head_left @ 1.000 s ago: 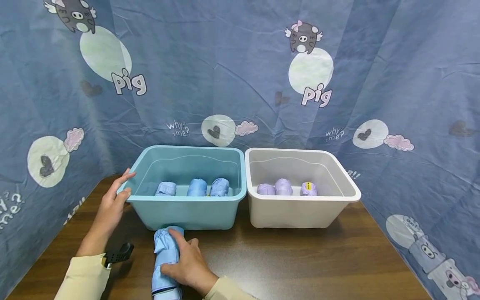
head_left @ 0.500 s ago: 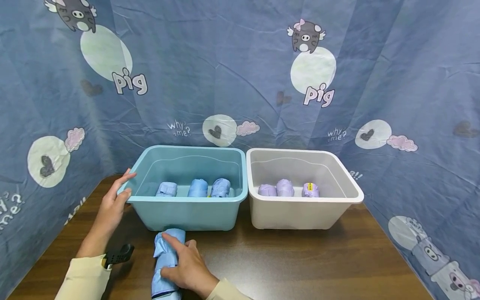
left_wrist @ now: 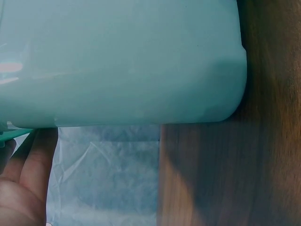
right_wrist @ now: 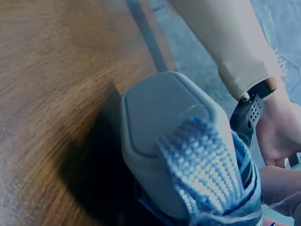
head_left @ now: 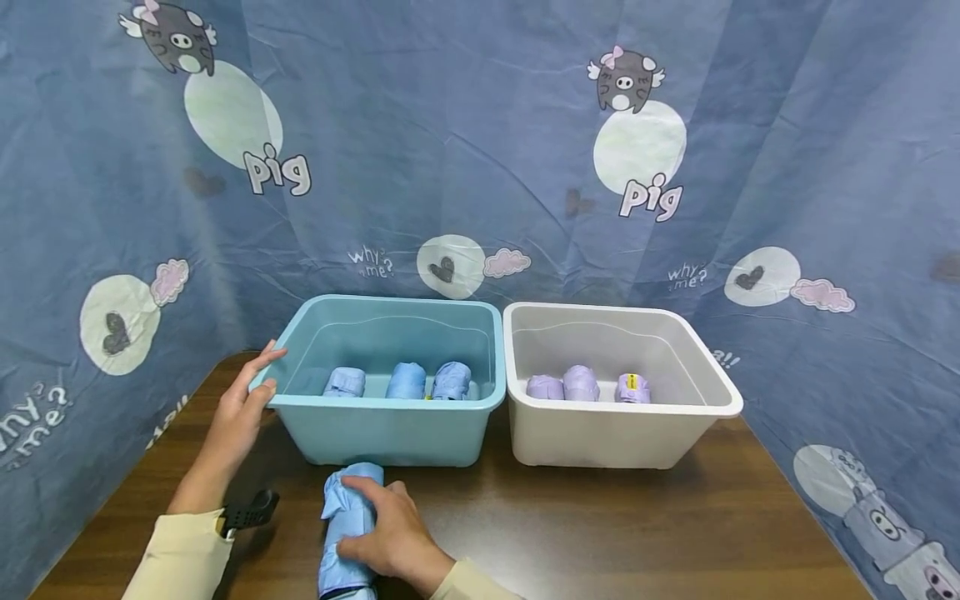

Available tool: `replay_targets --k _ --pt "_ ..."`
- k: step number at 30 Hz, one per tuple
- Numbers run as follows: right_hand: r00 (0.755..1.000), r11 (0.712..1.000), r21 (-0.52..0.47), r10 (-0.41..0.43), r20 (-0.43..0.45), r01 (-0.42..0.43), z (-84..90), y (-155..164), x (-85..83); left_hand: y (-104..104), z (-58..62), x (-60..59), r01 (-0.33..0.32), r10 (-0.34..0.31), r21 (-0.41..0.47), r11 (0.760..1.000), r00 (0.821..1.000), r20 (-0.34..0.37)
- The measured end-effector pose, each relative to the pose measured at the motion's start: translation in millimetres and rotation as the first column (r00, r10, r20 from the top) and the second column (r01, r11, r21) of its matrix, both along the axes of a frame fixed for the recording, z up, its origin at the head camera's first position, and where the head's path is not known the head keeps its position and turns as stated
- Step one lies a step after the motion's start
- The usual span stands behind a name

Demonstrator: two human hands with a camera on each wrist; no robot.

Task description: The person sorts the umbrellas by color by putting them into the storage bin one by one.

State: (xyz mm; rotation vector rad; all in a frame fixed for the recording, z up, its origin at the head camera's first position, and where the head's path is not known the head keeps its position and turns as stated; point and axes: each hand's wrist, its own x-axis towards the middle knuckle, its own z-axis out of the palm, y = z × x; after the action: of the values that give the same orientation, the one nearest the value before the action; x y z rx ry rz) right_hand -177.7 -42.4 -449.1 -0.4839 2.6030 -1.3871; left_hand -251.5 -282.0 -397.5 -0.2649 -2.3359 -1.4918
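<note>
A folded blue umbrella (head_left: 347, 521) lies on the brown table (head_left: 637, 533), its far end against the front of a teal bin (head_left: 390, 433). My right hand (head_left: 390, 533) grips it from the right, fingers curled over the cloth. In the right wrist view the umbrella's grey handle end (right_wrist: 160, 127) and its blue woven strap (right_wrist: 202, 165) fill the frame. My left hand (head_left: 251, 392) rests on the teal bin's left front corner, fingers fairly straight along the rim. The bin wall (left_wrist: 122, 61) fills the left wrist view, with my fingers (left_wrist: 28, 174) at the lower left.
Three rolled blue umbrellas (head_left: 405, 381) lie in the teal bin. A white bin (head_left: 615, 437) stands close on its right, holding three purple ones (head_left: 581, 383). Blue printed cloth (head_left: 480, 150) hangs behind and at both sides. A black wrist mount (head_left: 251, 510) sits on my left sleeve.
The head view has shifted a little. My right hand has slid slightly along the umbrella; the left hand stays on the bin's corner.
</note>
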Motion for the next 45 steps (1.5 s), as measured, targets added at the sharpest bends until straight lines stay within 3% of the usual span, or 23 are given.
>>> replay_targets --k 15,27,31,36,45 --pt "0.993 0.995 -0.084 0.063 0.104 -0.055 2.3 25 1.7 2 -0.7 1.3 0.005 -0.005 0.016 1.000 1.000 0.001" --pt "0.984 0.986 -0.157 0.086 0.154 -0.062 17.8 49 10.1 3 -4.8 -2.1 0.000 0.000 0.033 0.999 1.000 0.012" --pt "0.975 0.961 -0.256 0.149 0.167 -0.103 25.0 55 12.7 3 -5.4 -1.3 0.000 -0.001 0.039 0.999 1.000 0.013" --pt "0.948 0.907 -0.386 0.258 0.189 -0.169 36.3 62 16.5 4 -4.9 0.2 -0.008 0.008 0.029 1.000 1.000 0.000" --pt "0.920 0.840 -0.494 0.349 0.178 -0.224 64.3 72 18.5 5 -3.3 -1.4 -0.018 0.018 0.023 1.000 1.000 -0.014"
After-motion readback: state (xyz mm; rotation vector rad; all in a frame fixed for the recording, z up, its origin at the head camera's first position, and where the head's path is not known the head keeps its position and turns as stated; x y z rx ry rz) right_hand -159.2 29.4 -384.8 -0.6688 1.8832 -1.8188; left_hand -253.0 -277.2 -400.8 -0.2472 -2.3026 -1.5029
